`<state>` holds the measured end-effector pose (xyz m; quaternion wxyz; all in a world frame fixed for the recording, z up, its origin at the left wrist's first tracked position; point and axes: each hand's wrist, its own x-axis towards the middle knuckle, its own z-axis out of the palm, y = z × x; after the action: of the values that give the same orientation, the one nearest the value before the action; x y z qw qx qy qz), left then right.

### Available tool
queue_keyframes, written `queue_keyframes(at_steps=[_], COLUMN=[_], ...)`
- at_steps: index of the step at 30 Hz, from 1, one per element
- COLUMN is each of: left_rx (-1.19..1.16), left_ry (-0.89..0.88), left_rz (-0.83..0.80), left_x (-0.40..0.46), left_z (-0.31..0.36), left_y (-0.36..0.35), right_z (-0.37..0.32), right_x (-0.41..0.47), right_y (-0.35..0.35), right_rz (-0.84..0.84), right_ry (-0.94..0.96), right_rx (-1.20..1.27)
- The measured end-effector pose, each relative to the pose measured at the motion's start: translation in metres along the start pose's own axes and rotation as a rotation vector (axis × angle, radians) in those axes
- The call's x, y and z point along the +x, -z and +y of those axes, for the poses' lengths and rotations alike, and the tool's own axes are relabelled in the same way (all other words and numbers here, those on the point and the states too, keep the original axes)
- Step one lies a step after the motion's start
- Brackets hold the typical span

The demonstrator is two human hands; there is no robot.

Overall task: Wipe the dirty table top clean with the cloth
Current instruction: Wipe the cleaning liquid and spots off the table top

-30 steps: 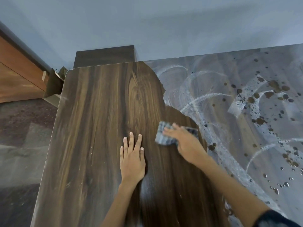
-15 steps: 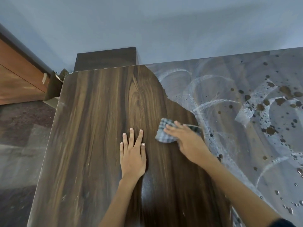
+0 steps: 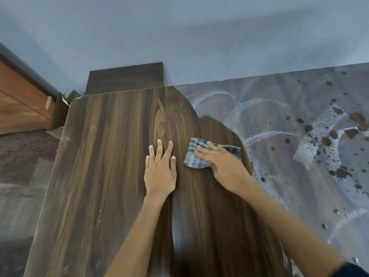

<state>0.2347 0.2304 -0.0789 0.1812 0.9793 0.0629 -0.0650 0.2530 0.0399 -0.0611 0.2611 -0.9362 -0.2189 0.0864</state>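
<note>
Under the right hand [image 3: 223,162]: the checked cloth [image 3: 194,156], pressed flat against the table top [image 3: 99,176]. Fingers extended and spread over the cloth, not curled round it; cloth edges show past the fingertips to the left and behind the knuckles to the right. Cloth sits on the bare wood, close to the boundary of the grey-white film [image 3: 279,116].

Left hand [image 3: 160,172]: palm down, fingers straight and together, resting flat on the wood just beside the cloth, not touching it. Holds nothing.

No containers in view.

Surface: dark wood-grain laminate, left part and centre clean. Right part covered in a pale smeared film with curved streaks, plus brown splatter spots [image 3: 339,136] and scattered droplets.

Room: blue-grey wall [image 3: 179,37] behind the table; dark panel [image 3: 125,78] against the wall at the far edge; orange-brown wooden furniture [image 3: 18,104] at left; mottled floor [image 3: 20,176] below.
</note>
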Motion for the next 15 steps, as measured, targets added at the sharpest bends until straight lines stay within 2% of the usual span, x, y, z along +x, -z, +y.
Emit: queue_keyframes(at_steps=[4,7,11,15], left_rx=[0.051,0.080,0.107,0.140], left_ry=[-0.038,-0.035,-0.030,-0.049], left_rz=[-0.022,-0.054,-0.038,0.077], left_x=[0.024,0.035,0.045,0.046], left_z=[-0.002,0.001,0.005,0.004], left_y=[0.003,0.003,0.002,-0.005], right_z=[0.018,0.014,0.011,0.005], right_x=[0.032,0.084,0.113,0.064], right_y=[0.023,0.033,0.007,-0.008], right_rz=[0.139,0.111,0.070,-0.003], right_ry=[-0.203,-0.340,-0.230,-0.098], right_rx=[0.007,-0.048,-0.049,-0.070])
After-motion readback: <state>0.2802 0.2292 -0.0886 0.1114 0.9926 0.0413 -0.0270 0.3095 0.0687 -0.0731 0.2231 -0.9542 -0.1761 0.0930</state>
